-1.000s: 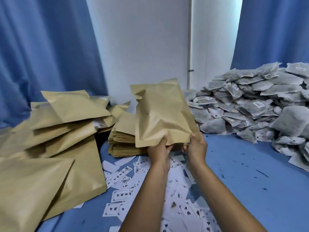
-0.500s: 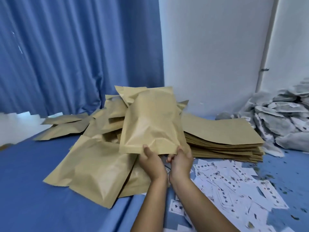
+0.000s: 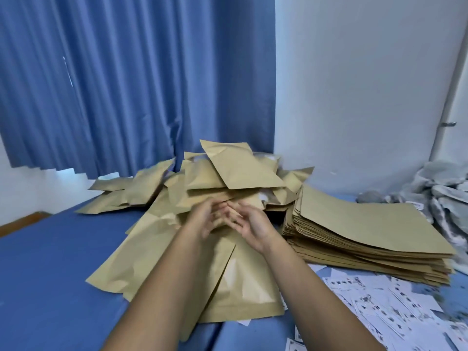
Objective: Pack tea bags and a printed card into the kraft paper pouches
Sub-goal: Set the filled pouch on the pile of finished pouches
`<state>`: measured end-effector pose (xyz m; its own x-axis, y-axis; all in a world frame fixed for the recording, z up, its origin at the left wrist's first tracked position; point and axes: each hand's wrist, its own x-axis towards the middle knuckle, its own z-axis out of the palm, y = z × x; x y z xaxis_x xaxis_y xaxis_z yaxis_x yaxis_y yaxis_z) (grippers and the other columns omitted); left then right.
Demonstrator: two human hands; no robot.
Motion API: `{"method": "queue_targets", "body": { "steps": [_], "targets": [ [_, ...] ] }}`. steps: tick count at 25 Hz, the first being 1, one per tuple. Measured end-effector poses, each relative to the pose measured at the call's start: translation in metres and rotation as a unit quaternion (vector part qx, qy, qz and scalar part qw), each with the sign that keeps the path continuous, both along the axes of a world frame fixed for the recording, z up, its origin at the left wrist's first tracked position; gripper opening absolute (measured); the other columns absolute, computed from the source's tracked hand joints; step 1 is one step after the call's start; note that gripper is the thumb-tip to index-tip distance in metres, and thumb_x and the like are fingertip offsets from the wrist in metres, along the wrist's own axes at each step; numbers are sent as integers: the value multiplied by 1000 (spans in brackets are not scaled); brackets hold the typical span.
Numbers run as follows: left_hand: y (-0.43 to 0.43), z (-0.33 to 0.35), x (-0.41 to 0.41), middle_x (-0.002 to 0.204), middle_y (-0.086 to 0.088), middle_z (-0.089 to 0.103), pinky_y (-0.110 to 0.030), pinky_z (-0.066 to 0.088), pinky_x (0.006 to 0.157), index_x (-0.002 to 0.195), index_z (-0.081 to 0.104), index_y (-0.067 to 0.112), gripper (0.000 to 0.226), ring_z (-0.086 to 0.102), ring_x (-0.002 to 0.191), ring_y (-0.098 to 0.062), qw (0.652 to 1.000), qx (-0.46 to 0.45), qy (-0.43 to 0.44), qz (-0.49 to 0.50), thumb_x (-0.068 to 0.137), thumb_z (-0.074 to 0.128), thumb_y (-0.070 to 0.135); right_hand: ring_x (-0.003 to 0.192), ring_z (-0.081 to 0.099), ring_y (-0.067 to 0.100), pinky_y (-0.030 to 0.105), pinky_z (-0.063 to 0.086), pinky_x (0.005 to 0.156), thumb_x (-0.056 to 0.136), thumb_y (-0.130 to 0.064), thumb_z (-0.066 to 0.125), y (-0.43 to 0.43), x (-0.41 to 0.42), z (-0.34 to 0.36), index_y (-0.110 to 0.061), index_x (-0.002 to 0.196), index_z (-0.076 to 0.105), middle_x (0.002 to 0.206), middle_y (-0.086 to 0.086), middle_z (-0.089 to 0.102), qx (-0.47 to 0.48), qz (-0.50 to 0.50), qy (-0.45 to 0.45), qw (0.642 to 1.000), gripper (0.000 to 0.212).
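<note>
Cards [image 3: 395, 302] scattered near right. Both hands empty above pouch pile [image 3: 192, 239]: left hand [image 3: 206, 219] blurred, fingers loosely spread; right hand [image 3: 250, 222] palm up, fingers apart. Flat pouch stack [image 3: 367, 234] right; tea bags [image 3: 440, 193] far right.

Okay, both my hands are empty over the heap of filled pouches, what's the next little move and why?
Probably reach the right hand right to the flat stack of empty pouches and lift the top one. Both hands, the left hand too, are open and hold nothing above the loose heap of pouches, so a fresh pouch comes first; printed cards lie just below that stack.
</note>
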<state>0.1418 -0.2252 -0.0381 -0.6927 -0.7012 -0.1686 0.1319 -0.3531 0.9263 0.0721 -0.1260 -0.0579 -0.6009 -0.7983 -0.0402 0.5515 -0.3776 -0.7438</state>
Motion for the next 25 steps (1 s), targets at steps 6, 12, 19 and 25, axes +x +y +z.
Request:
{"method": "queue_targets", "body": {
  "steps": [6,12,19,25],
  "targets": [
    [58,-41,-39,74,-7,60,-25,48,54,91,57,6,15,50,60,-18,995,-54,-44,-77,97,43,7,113,54,29,21,39,88,85,-5,57,57,-48,-47,-8,113,57,123,14,57,306,-389,487,720,29],
    [105,-39,-82,75,-5,62,-23,53,61,91,61,10,14,58,62,-14,987,-101,-85,-94,96,48,12,107,58,25,33,34,99,89,-62,44,137,-112,-70,-18,119,53,114,5,66,582,-223,615,484,55],
    [159,-42,-102,82,-14,65,-31,57,61,103,60,-2,30,65,69,-22,985,-67,-91,-130,99,48,26,72,66,23,28,46,61,93,-16,56,180,-95,-89,-27,122,63,89,1,74,382,-371,672,515,33],
    [190,-19,-103,95,-6,71,-23,49,52,110,62,18,34,66,69,-13,989,-69,-36,-124,96,48,45,119,50,-8,5,34,99,92,-5,53,220,-66,-114,-45,127,52,125,-34,53,210,-272,607,717,53]
  ]
}}
